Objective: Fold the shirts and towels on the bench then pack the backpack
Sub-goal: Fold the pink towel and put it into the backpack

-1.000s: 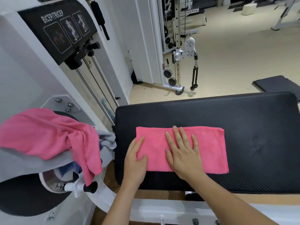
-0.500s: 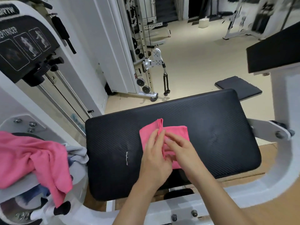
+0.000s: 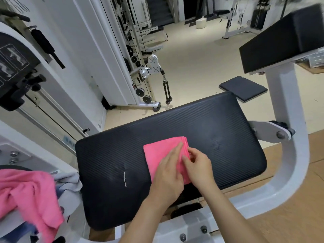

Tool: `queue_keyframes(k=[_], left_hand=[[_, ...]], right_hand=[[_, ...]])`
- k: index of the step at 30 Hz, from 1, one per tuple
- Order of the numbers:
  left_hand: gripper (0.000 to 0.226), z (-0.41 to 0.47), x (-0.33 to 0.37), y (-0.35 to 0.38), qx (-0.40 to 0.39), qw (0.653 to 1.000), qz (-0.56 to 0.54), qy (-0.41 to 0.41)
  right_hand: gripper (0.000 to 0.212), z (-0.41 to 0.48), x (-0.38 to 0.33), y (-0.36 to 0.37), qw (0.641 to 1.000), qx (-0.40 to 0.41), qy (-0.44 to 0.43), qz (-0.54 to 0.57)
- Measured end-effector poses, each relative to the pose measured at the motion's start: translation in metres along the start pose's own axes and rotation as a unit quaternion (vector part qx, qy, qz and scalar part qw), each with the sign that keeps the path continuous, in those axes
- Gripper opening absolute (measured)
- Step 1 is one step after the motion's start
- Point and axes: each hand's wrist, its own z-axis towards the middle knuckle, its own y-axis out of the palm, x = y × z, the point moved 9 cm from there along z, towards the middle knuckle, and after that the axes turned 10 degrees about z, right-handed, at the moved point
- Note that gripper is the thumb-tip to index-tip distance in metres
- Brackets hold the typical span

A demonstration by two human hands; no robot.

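Soft, even indoor light is leaving only faint shadows. The wide lens is bowing the edges, and the top right corner is blurring.

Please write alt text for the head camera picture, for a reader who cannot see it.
A folded pink towel lies on a black padded bench; the left hand presses flat on it and the right hand pinches its right edge. A heap of pink and grey cloth lies at the left.

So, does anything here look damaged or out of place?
Yes. The black padded bench has a pale ragged mark, perhaps a tear, left of the folded pink towel. Off the bench's left end, a crumpled pink towel and grey cloth lie heaped, unfolded.
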Motion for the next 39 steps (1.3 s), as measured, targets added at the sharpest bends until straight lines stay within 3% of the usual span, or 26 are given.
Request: queue_keyframes(k=[4, 7, 12, 15, 18, 21, 23, 27, 31, 34, 39], left_hand=[[0.045, 0.001, -0.008, -0.012, 0.100, 0.975, 0.193, 0.039], [0.049, 0.008, -0.007, -0.002, 0.095, 0.944, 0.302, 0.093], [0.067, 0.017, -0.029, 0.022, 0.030, 0.924, 0.371, 0.092], [0.069, 0.020, -0.039, 0.032, 0.026, 0.921, 0.378, 0.087], [0.069, 0.023, -0.044, 0.036, 0.031, 0.925, 0.370, 0.075], [0.067, 0.023, -0.047, 0.039, 0.029, 0.923, 0.377, 0.076], [0.065, 0.023, -0.046, 0.040, 0.021, 0.919, 0.387, 0.076], [0.080, 0.023, -0.051, 0.041, -0.032, 0.920, 0.384, 0.065], [0.071, 0.022, -0.059, 0.024, -0.063, 0.934, 0.342, 0.079], [0.054, 0.020, -0.071, -0.001, -0.023, 0.940, 0.339, 0.025], [0.048, 0.018, -0.072, -0.005, 0.005, 0.945, 0.326, -0.042]], right_hand=[[0.022, -0.001, 0.001, 0.002, 0.998, 0.023, -0.032, -0.046], [0.014, -0.003, 0.001, 0.005, 0.997, 0.025, -0.044, -0.056], [0.009, 0.000, 0.003, 0.003, 0.997, 0.022, -0.050, -0.050], [0.009, 0.003, 0.001, 0.004, 0.996, 0.021, -0.070, -0.046], [0.027, -0.003, -0.001, 0.002, 0.988, 0.062, -0.101, -0.096], [0.036, -0.021, -0.018, 0.002, 0.941, 0.131, -0.237, -0.205], [0.039, -0.025, -0.016, 0.016, 0.925, 0.071, -0.286, -0.241], [0.056, -0.014, 0.020, 0.034, 0.918, -0.080, -0.222, -0.318], [0.061, -0.007, 0.031, 0.035, 0.908, -0.095, -0.205, -0.354], [0.060, -0.007, 0.033, 0.035, 0.907, -0.083, -0.197, -0.363], [0.067, -0.010, 0.020, 0.031, 0.929, -0.111, -0.209, -0.286]])
